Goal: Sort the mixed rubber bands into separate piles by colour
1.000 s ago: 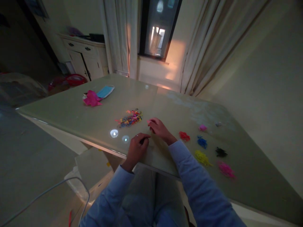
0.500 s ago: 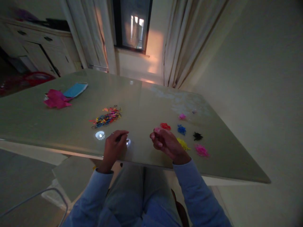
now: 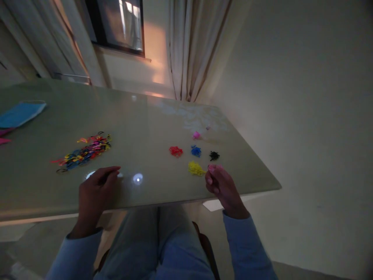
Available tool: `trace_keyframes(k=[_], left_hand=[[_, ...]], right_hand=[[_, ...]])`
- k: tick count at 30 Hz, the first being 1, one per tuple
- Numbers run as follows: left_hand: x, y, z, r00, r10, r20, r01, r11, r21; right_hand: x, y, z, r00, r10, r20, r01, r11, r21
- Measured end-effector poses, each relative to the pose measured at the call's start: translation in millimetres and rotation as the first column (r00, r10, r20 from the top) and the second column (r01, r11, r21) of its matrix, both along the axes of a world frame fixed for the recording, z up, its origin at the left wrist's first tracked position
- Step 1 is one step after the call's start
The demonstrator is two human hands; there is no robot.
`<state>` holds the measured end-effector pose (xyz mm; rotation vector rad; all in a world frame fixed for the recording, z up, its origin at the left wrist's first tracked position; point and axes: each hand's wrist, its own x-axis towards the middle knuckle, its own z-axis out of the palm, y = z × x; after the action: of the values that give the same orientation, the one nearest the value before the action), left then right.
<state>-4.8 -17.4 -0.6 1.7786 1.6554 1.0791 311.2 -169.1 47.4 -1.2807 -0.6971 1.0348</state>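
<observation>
My right hand (image 3: 220, 182) is pinched on a small pink band (image 3: 211, 168), just right of the yellow pile (image 3: 196, 168) and below the black pile (image 3: 214, 155). It hides the place where the larger pink pile lay. Red bands (image 3: 176, 151) and blue bands (image 3: 196, 151) lie in small heaps behind the yellow one. My left hand (image 3: 99, 188) rests near the table's front edge with its fingers bent together; what they hold, if anything, is hidden. Beyond it lies a mixed heap of coloured bands (image 3: 84, 152).
The glossy table (image 3: 140, 128) has a blue face mask (image 3: 21, 114) and a bright pink item (image 3: 4, 136) at its far left. A small pink bundle (image 3: 196, 135) and a tiny pale piece (image 3: 208, 127) sit at the back right. A wall borders the right side.
The view has turned to the right. My right hand has moved right, from in front of the red and yellow piles to the far pink one, still pinching pink. My left hand keeps its pose.
</observation>
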Motion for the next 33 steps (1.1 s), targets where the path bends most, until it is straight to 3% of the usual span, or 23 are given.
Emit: trace_keyframes(k=[3, 5, 8, 11, 21, 28, 30, 33], left_hand=[[0, 0, 0.1, 0.998, 0.026, -0.052, -0.027, 0.999, -0.019], [1, -1, -0.1, 0.996, 0.037, -0.082, -0.039, 0.999, -0.029], [2, -1, 0.4, 0.994, 0.038, -0.1, -0.043, 0.998, -0.049], [4, -2, 1.4, 0.994, 0.045, -0.098, -0.053, 0.996, -0.077], [4, -4, 2.3, 0.988, 0.046, -0.146, -0.063, 0.992, -0.109], [3, -4, -1.6, 0.991, 0.032, -0.128, -0.035, 0.999, -0.016], [3, -4, -1.1, 0.993, 0.02, -0.12, -0.021, 1.0, -0.002], [4, -3, 0.6, 0.995, 0.01, -0.1, -0.009, 1.0, 0.01]], right_hand=[[29, -16, -14.4, 0.922, -0.166, 0.351, 0.202, 0.977, -0.069], [48, -25, -22.8, 0.74, -0.22, 0.635, 0.342, 0.936, -0.076], [69, -34, -31.3, 0.441, -0.139, 0.886, 0.475, 0.874, -0.099], [80, -38, -35.2, 0.336, -0.034, 0.941, 0.499, 0.854, -0.147], [84, -34, -32.0, 0.356, 0.058, 0.933, 0.496, 0.834, -0.241], [80, -41, -27.7, 0.365, -0.094, 0.926, 0.496, 0.862, -0.108], [69, -41, -23.2, 0.392, -0.149, 0.908, 0.471, 0.88, -0.06], [40, -34, -17.1, 0.504, -0.179, 0.845, 0.352, 0.936, -0.012]])
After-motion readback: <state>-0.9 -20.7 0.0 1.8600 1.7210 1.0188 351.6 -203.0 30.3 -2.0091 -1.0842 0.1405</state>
